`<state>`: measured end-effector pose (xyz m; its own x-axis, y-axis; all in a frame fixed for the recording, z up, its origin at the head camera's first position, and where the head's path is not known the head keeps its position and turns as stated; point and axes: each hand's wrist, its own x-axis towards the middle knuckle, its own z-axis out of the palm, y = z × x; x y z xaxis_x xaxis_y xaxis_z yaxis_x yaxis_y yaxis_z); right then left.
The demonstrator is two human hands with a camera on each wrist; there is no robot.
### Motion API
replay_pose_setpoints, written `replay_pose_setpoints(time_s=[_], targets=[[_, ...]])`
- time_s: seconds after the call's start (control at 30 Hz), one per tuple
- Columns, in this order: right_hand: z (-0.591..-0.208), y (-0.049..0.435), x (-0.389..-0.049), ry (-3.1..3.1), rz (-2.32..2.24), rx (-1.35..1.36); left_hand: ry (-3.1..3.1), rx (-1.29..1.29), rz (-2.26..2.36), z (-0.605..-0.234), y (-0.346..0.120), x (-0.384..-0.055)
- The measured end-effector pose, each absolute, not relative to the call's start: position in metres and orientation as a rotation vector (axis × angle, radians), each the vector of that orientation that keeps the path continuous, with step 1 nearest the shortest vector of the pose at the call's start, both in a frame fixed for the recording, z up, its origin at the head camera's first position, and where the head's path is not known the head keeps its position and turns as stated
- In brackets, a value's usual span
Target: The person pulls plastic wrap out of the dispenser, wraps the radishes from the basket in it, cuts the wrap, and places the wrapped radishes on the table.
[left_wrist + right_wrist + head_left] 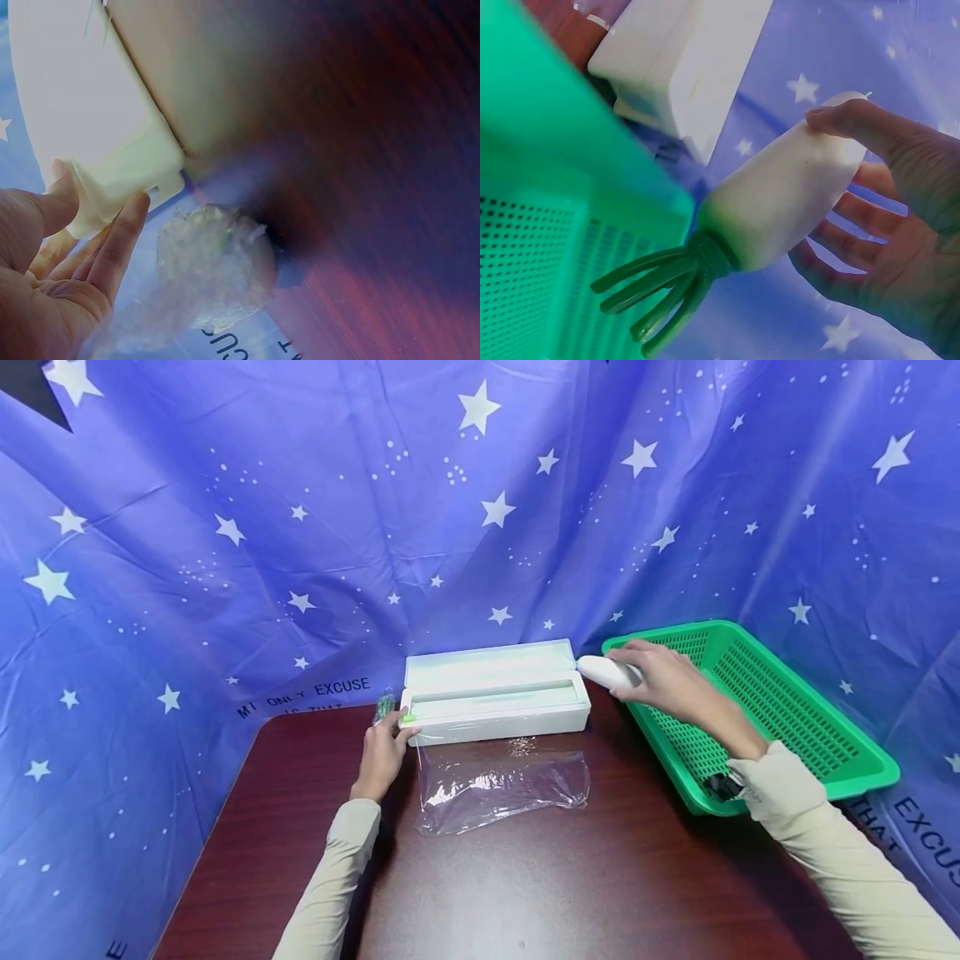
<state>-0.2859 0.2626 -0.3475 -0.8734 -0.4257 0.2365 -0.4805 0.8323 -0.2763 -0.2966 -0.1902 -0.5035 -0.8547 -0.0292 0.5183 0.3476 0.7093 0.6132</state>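
Backdrop: a blue cloth [300, 527] printed with white stars hangs behind and to both sides, filling the upper frame of the head view.
Surface: a dark red-brown bench [562, 877] carries everything, in the lower middle of the frame.
Dispenser box: a long white box [495, 697] lies crosswise at the centre, lid tipped back, with a sheet of clear film [502, 781] drawn out in front of it over the bench.
Left hand: the left hand [382, 752] rests at the box's left end, thumb and fingers [120, 240] straight against the corner rather than wrapped round it, seemingly to steady the box (a crumpled wad of film [214, 266] lies just beside it).
Right hand: the right hand [667, 681] hovers right of centre, at the box's right end and over the near rim of the basket, fingers curled round a toy white radish [607, 671].
Radish: the wrist view shows it held about its thick body [787, 195], green stalks [667, 289] pointing lower left toward the basket; the pale tip points at the box.
Basket: a green perforated basket [825, 727] sits at the right edge, touching the bench's right side.
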Motion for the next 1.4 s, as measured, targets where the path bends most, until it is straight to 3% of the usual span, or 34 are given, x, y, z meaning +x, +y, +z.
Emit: replay_pose_setpoints(time_s=[0.67, 1.1, 1.4], targets=[[-0.378, 0.194, -0.248, -2.608, 0.329, 1.017, -2.449, -0.209, -1.04, -0.505, -0.187, -0.294], [-0.402, 0.154, -0.243, -2.667, 0.342, 1.123, -2.415, -0.233, -1.037, -0.503, -0.191, -0.297], [-0.439, 0.123, -0.25, -2.706, 0.366, 1.281, -2.425, -0.229, -1.034, -0.504, -0.191, -0.297]])
